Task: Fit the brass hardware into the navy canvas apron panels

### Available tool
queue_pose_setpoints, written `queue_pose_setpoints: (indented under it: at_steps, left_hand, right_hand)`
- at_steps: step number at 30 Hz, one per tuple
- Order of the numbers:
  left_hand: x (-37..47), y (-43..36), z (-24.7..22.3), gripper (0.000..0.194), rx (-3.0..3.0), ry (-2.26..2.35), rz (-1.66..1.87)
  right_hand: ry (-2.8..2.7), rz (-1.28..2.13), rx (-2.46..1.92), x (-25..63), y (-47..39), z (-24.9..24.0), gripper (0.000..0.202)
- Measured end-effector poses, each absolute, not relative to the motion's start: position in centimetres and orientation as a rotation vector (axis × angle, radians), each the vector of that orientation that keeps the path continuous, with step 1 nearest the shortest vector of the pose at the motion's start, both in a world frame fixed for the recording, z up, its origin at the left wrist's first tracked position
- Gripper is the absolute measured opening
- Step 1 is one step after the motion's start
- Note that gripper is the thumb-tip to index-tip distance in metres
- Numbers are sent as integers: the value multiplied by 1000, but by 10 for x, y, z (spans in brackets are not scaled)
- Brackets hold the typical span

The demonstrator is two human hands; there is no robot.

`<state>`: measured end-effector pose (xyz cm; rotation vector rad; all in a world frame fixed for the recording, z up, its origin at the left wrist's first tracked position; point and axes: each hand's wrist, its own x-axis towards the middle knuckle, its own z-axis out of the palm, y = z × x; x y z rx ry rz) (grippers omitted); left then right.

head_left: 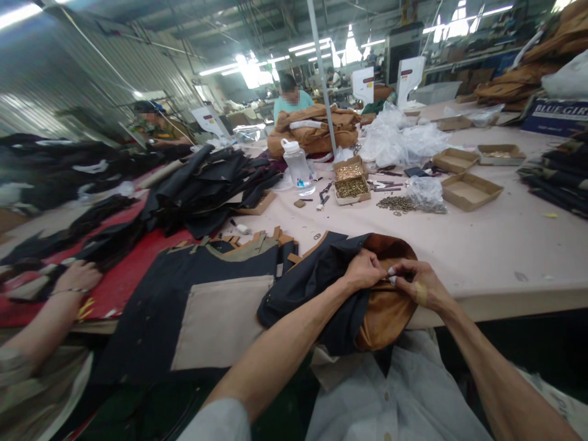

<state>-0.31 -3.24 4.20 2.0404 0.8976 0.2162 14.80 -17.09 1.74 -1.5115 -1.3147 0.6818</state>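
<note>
A dark navy garment (303,278) with a brown inner side (383,321) is bunched up at the table's front edge, partly folded over. My left hand (365,268) is closed, pinching the cloth at the opening where the brown side shows. Close beside it, my right hand (418,283) also pinches at the brown cloth, with white wrapping on its fingertips and a tan strip near the wrist. Any small part between the fingertips is too hidden to make out. Left of my hands lies a flat navy piece (147,306) bearing a beige pocket (225,318).
Open boxes of small metal parts (351,188), a loose pile of metal pieces (395,204) and a clear bottle (298,165) stand beyond my hands. Dark cloth (197,190) is heaped left. A co-worker's hand (77,277) rests at far left. Shallow cardboard trays (472,191) lie right.
</note>
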Motion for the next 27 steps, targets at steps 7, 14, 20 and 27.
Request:
queue_pose_setpoints:
  at_steps: [7, 14, 20, 27]
  left_hand:
    - [-15, -22, 53, 24, 1947, 730, 148]
    - [-16, -13, 55, 28, 1912, 685, 50]
    - [-16, -9, 56, 27, 1848, 618, 18]
    - [-16, -10, 46, 24, 1859, 695, 67]
  right_hand:
    - [-1370, 764, -1406, 156, -175, 27, 29]
    - [-1485, 824, -1299, 158, -177, 36, 28]
    - [-1465, 773, -1372, 152, -165, 29, 27]
    - [-1433, 684, -1528, 146, -159, 33, 28]
